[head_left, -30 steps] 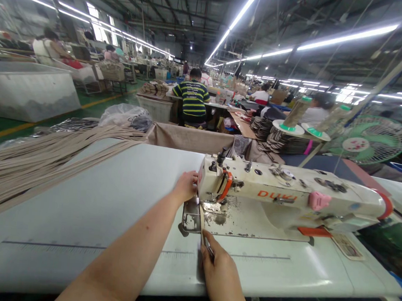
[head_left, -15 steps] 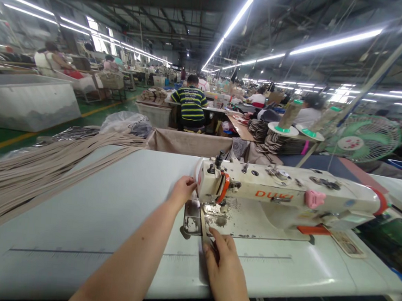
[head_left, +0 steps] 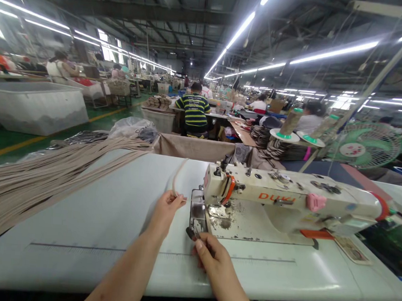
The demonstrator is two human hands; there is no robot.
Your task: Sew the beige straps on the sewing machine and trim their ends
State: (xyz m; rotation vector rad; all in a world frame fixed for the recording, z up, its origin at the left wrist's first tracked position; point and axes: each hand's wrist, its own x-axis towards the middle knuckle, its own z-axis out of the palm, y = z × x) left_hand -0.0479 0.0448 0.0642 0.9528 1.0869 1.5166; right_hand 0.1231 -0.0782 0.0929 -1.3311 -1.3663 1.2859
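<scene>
My left hand (head_left: 165,210) is closed on the end of a narrow beige strip (head_left: 175,178), left of the sewing machine (head_left: 271,188). From the fingers the strip curves away over the white tabletop toward its far edge. My right hand (head_left: 212,253) is pinched at the front left corner of the machine bed (head_left: 250,231). A small pointed metal tool (head_left: 197,233) shows at its fingertips; its exact kind is unclear, and the fingers hide most of it. The needle area stands just beyond this hand.
A heap of long beige strips (head_left: 56,171) covers the table's left side. Behind it lies clear plastic wrap (head_left: 129,128). A fabric-lined bin (head_left: 194,146) adjoins the far edge. Thread cones (head_left: 290,123) and a green fan (head_left: 368,145) stand at right. A co-worker (head_left: 193,110) sits ahead.
My left hand has moved left and nearer, away from the machine head, bringing the strip out onto the table. My right hand has shifted slightly left, its fingers now pinched. The view has shifted slightly.
</scene>
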